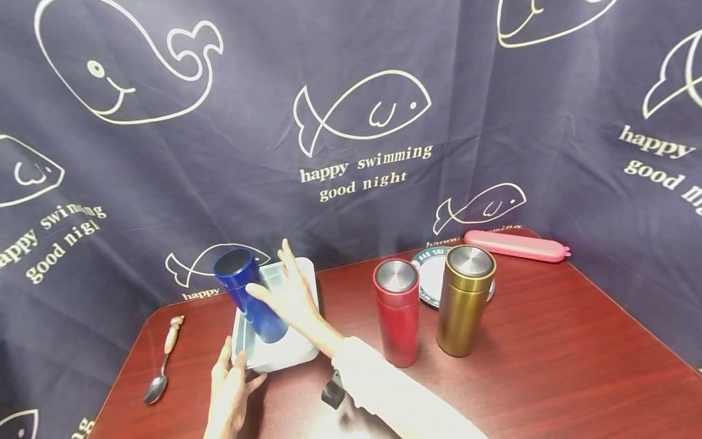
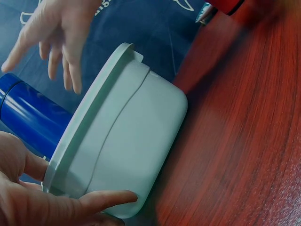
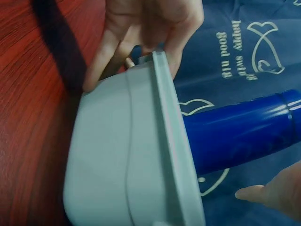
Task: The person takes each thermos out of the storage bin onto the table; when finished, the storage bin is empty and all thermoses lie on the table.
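Note:
A blue thermos bottle point(image 1: 258, 305) with a dark lid stands in a pale plastic bin point(image 1: 296, 356), its top leaning left in the head view. My left hand point(image 1: 230, 390) grips the bin's near left corner. In the left wrist view, one finger of that hand point(image 2: 28, 202) lies along the outer wall, and others are at the rim. My right hand point(image 1: 290, 299) hovers over the bin with fingers spread, to the right of the bottle. A gap shows between the right hand point(image 3: 282, 193) and the bottle point(image 3: 240, 132) in the right wrist view.
A red thermos bottle point(image 1: 397, 323) and a gold one point(image 1: 465, 311) stand right of the bin. Behind them lie a round plate point(image 1: 430, 277) and a pink case point(image 1: 515, 246). A spoon point(image 1: 164, 360) lies at the left. A patterned curtain point(image 1: 373, 219) hangs behind the table.

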Tool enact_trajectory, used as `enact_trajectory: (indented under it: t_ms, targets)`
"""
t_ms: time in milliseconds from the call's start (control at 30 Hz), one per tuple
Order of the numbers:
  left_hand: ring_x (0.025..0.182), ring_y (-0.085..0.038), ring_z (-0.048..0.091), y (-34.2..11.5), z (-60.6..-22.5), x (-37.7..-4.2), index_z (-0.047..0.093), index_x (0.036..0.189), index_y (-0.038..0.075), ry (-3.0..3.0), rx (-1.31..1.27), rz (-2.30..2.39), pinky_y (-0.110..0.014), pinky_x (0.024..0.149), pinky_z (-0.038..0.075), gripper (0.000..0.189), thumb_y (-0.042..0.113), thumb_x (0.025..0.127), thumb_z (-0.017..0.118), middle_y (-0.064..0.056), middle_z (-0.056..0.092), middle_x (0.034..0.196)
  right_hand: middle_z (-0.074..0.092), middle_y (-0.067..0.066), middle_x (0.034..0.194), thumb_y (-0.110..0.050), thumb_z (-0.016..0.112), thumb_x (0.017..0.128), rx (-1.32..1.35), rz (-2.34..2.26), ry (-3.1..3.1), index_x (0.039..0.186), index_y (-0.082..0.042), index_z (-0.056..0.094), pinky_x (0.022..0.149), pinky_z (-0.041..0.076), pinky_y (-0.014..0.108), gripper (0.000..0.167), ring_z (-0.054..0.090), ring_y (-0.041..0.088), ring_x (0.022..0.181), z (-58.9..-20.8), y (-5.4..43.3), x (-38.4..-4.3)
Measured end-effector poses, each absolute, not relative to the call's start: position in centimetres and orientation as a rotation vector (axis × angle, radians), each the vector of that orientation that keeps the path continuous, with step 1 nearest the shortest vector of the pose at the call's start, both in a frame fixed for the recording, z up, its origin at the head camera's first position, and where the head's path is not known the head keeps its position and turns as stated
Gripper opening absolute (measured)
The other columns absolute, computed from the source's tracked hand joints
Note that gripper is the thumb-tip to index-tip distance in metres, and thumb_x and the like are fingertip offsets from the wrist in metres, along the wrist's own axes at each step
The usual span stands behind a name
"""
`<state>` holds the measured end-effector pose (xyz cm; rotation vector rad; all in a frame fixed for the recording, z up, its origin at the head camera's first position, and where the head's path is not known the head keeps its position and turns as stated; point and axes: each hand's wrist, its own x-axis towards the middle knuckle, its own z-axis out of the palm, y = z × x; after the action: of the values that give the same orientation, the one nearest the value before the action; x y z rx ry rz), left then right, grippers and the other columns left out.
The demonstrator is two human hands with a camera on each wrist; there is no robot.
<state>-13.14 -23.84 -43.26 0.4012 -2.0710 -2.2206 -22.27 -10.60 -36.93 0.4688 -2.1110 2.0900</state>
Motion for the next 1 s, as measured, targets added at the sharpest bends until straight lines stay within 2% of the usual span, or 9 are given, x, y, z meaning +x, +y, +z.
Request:
enact_trajectory:
  t_ms: [333, 500, 700, 1000]
  targets:
    - [0.137, -0.049, 0.021, -23.7, -43.1, -13.3, -0.017, 0.153, 0.007, -2.064, 0.428, -2.228, -0.069, 0.098, 0.029, 0.061, 0.010, 0.105, 0.020, -0.033, 0.006, 0.157, 0.025, -0.006, 0.160, -0.038, 0.082, 0.078, 0.467, 2.002, -2.265, 0.158, -0.027, 0.016, 0.116, 0.028, 0.043, 0.104, 0.029, 0.017, 0.144, -38.3, -12.6, -23.8]
    - [0.135, -0.046, 0.024, -23.8, -43.3, -13.3, -0.015, 0.154, 0.007, -2.077, 0.433, -2.207, -0.069, 0.098, 0.031, 0.060, 0.011, 0.106, 0.020, -0.032, 0.009, 0.156, 0.035, -0.002, 0.156, -0.036, 0.084, 0.076, 0.522, 1.966, -2.309, 0.157, -0.028, 0.019, 0.114, 0.032, 0.041, 0.104, 0.036, 0.017, 0.140, -39.2, -13.3, -24.0]
    - [0.135, -0.046, 0.024, -23.9, -43.2, -13.2, -0.016, 0.153, 0.006, -2.077, 0.420, -2.208, -0.069, 0.098, 0.031, 0.060, 0.010, 0.106, 0.020, -0.032, 0.004, 0.157, 0.048, -0.001, 0.148, -0.030, 0.085, 0.076, 0.620, 1.901, -2.304, 0.154, -0.027, 0.031, 0.109, 0.038, 0.033, 0.095, 0.049, 0.015, 0.130, -39.7, -13.8, -23.9]
    - [0.136, -0.049, 0.022, -23.7, -43.0, -13.2, -0.017, 0.153, 0.006, -2.063, 0.444, -2.218, -0.070, 0.098, 0.030, 0.060, 0.010, 0.106, 0.019, -0.033, 0.001, 0.157, 0.057, -0.002, 0.138, -0.033, 0.085, 0.076, 0.615, 1.874, -2.260, 0.148, -0.026, 0.042, 0.103, 0.043, 0.031, 0.084, 0.056, 0.012, 0.121, -39.9, -13.5, -23.8]
